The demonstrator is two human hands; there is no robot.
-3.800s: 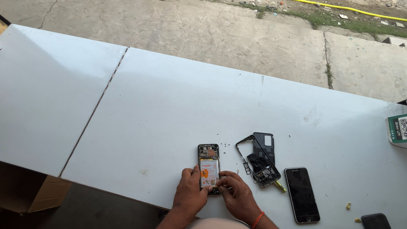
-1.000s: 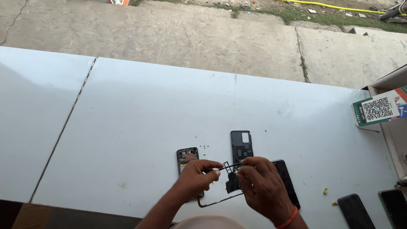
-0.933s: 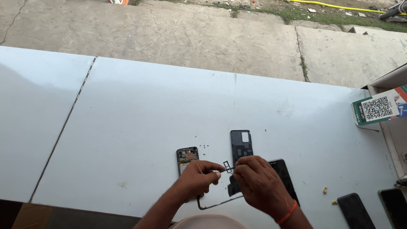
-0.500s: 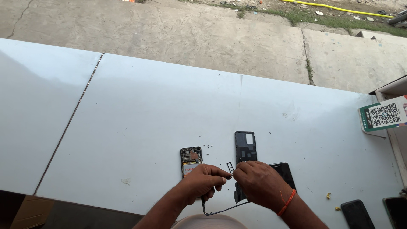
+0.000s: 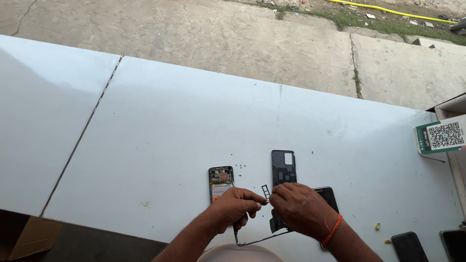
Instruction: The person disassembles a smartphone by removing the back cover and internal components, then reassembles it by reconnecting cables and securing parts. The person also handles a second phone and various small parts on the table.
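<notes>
My left hand and my right hand meet over the white table near its front edge, pinching a small black card tray between their fingertips. A thin black phone frame hangs under the hands; which hand bears it I cannot tell. An opened phone with bare circuit board and orange battery lies just left, partly under my left hand. A black back cover lies behind my right hand. Another dark phone peeks out beside my right wrist, which wears an orange thread.
Tiny screws are scattered between the opened phone and the back cover. A green-and-white code card stands at the right edge. Two dark phones lie at the bottom right. Concrete ground lies beyond the table; a cardboard box sits below left.
Earlier both hands worked on the opened phone. They have since lifted the thin frame and the card tray; over the last second the hands stay together while the view shifts slightly.
</notes>
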